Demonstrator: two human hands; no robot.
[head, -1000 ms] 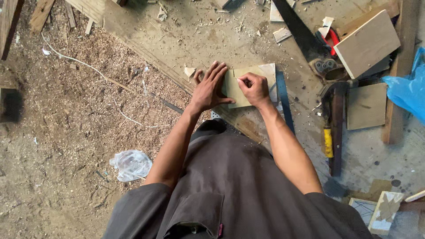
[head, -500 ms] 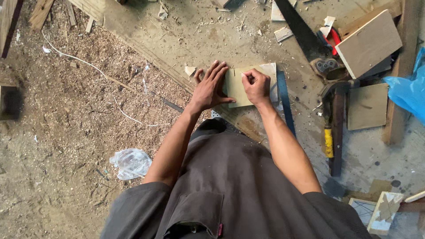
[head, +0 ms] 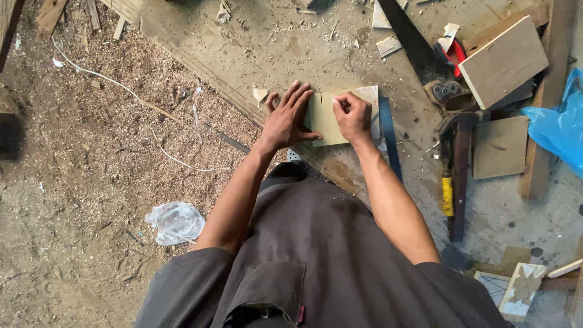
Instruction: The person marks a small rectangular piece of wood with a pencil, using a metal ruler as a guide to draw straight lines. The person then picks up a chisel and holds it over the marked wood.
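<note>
Barely shifted, left hand (head: 290, 119) stays spread flat pinning the plywood piece (head: 333, 119) while right hand (head: 352, 114), fingers pinched shut on something too small to tell, works its face.

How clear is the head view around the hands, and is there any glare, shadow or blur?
Head view: even, soft daylight, no glare; both hands, left hand and right hand, look sharp on the small board; the body darkens the lower frame; a dark shadow sits at the left edge; the blue bag is cut off at the right.

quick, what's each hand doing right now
Left hand: open, fingers spread, pressing flat on the small wooden board.
Right hand: closed, pinching something too small to identify, on the board.
</note>
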